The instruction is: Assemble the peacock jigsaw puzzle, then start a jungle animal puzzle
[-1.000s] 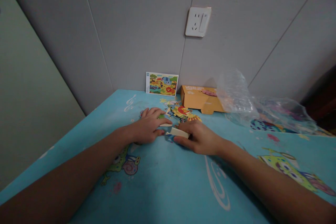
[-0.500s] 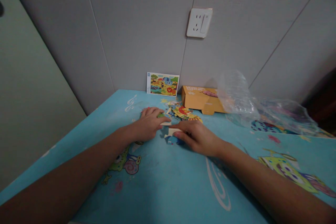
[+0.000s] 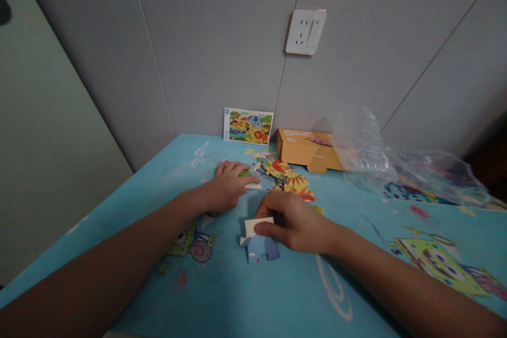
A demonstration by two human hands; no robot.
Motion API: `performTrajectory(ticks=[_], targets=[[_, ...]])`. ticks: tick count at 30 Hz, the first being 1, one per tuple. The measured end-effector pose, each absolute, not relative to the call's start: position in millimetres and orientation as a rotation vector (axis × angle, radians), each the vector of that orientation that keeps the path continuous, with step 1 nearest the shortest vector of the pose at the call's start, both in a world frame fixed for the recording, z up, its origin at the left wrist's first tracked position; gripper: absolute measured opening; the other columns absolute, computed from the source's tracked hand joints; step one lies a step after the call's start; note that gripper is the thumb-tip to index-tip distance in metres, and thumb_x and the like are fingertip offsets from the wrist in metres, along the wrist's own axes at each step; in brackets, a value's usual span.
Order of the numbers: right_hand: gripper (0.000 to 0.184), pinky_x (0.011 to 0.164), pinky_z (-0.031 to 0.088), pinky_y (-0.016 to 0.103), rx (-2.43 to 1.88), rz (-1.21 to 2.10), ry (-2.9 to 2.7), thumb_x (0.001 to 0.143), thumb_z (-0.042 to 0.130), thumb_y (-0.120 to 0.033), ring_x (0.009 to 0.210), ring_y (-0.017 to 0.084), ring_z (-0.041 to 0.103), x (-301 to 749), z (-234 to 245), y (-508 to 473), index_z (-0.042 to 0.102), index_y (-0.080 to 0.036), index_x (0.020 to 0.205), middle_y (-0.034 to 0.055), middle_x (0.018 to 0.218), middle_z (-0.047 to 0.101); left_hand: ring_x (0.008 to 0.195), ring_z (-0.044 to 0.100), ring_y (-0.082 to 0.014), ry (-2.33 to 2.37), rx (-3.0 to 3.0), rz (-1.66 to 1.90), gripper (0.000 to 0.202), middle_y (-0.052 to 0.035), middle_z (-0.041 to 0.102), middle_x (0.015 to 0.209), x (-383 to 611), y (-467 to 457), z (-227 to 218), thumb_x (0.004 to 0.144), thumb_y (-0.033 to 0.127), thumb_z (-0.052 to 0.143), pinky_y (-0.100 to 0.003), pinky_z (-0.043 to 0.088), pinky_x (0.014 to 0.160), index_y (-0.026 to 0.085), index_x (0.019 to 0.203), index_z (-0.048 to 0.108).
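Observation:
My right hand (image 3: 295,222) pinches a jigsaw puzzle piece (image 3: 259,248) between thumb and fingers. The piece has a white upper edge and a blue elephant face. Across several joined or overlapping pieces lies my left hand (image 3: 227,185), palm down with fingers stretched out. Its thumb rests on a white-edged puzzle piece (image 3: 253,186); the rest of what is beneath the palm is hidden. A heap of loose puzzle pieces (image 3: 295,182), mostly yellow and red, lies just beyond my right hand.
A picture card (image 3: 249,127) of animals leans against the wall. Beside it stands an orange box (image 3: 311,149), with clear plastic packaging (image 3: 362,148) to its right. The table has a blue cartoon-print cover (image 3: 214,296). A white socket (image 3: 306,31) is on the wall.
My right hand has drawn back towards me with the elephant piece, away from my left hand. More of the loose pieces show now. My left hand has stayed in place.

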State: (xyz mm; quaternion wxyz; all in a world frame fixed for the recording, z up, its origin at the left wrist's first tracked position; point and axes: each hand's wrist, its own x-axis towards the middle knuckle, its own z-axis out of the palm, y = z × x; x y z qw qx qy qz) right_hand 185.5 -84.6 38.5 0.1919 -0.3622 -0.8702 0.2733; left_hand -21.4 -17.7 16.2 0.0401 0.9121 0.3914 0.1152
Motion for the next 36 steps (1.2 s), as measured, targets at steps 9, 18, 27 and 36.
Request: performTrajectory(ticks=[9,18,27,36], targets=[[0.013,0.088,0.043,0.036,-0.985,0.609,-2.452,0.077,0.069,-0.021,0.098,0.021,0.051,185,41,-86,0.059,-0.016,0.083,0.0077,0.103,0.049,0.129,0.036,-0.0308,1.214,2.795,0.321,0.044,-0.0108,0.046,0.136,-20,-19,18,0.087,0.011,0.048,-0.059,0.025,0.106,0.030,0.126,0.057],[0.033,0.082,0.043,0.037,-1.097,0.422,-2.461,0.070,0.078,-0.032,0.096,0.024,0.050,188,40,-80,0.055,-0.018,0.089,0.0072,0.101,0.052,0.125,0.040,-0.0297,1.199,2.785,0.436,0.046,-0.0112,0.051,0.133,-23,-16,23,0.086,0.031,0.057,-0.052,0.029,0.106,0.025,0.131,0.052],[0.022,0.083,0.043,0.037,-1.509,-0.005,-2.111,0.081,0.065,-0.028,0.095,0.027,0.055,203,29,-58,0.064,-0.013,0.097,0.0128,0.096,0.060,0.120,0.045,-0.0285,1.247,2.724,0.489,0.043,-0.0092,0.058,0.129,-20,-14,24,0.085,0.032,0.058,-0.047,0.031,0.103,0.020,0.125,0.055],[0.049,0.085,0.044,0.040,-1.866,-0.098,-2.036,0.085,0.058,-0.040,0.099,0.032,0.059,214,26,-48,0.057,-0.007,0.121,0.0201,0.107,0.062,0.116,0.046,-0.0285,1.215,2.756,0.490,0.040,-0.0090,0.060,0.124,-21,-14,25,0.085,0.032,0.057,-0.048,0.032,0.101,0.019,0.123,0.057]])
